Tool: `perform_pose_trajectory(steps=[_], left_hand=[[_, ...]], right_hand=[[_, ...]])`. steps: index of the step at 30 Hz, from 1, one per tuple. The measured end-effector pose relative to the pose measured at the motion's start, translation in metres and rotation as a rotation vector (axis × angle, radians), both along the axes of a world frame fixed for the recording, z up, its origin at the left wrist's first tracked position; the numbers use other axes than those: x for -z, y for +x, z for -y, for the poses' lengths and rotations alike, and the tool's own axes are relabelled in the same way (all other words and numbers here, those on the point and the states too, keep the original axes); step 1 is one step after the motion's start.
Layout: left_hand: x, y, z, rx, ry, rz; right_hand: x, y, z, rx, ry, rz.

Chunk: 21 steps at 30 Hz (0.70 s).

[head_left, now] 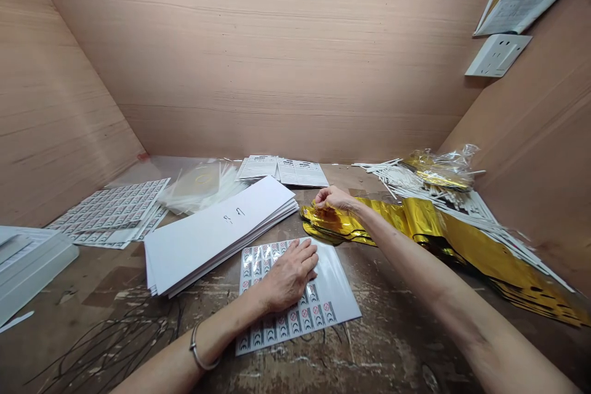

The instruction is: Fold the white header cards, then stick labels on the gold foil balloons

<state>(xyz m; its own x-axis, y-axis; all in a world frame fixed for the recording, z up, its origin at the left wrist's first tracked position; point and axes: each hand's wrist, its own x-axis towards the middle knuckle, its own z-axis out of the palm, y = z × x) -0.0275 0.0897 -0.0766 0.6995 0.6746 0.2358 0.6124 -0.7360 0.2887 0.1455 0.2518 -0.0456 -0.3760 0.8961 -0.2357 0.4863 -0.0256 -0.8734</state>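
My left hand (295,271) lies flat on a sheet of CE-mark stickers (318,314), its fingers stretched out. The right part of that sheet is bare and shiny. Over the near end of a pile of gold foil pieces (397,218) is my right hand (335,198), thumb and fingertips pinched together. Whatever is between those fingertips is too small to make out. Left of the foil, a stack of long white cards (221,231) lies at a slant, with small dark marks on the top one.
At the left are more sticker sheets (115,212), clear plastic sleeves (196,188) and a plastic box (37,265). Printed leaflets (281,170) lie at the back. White sticks (397,178) and a clear bag (443,166) are at right. Black strings (115,338) lie in front.
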Motion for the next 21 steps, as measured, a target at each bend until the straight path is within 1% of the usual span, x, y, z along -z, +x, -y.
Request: perform_pose_trajectory(steps=[5,9,14,21], left_hand=[[-0.001,0.0,0.0,0.006,-0.005,0.008],[-0.005,0.001,-0.002,0.009,-0.015,-0.006],[-0.008,0.004,-0.004,0.009,-0.026,-0.018],[-0.003,0.005,-0.003,0.003,-0.021,-0.009]], right_hand=[[-0.007,0.001,0.006,0.004,-0.023,-0.077],[-0.012,0.003,0.009,0.005,-0.036,-0.112],[-0.006,0.001,0.01,0.0,-0.041,-0.099],[-0.001,-0.002,0.009,-0.002,-0.008,-0.025]])
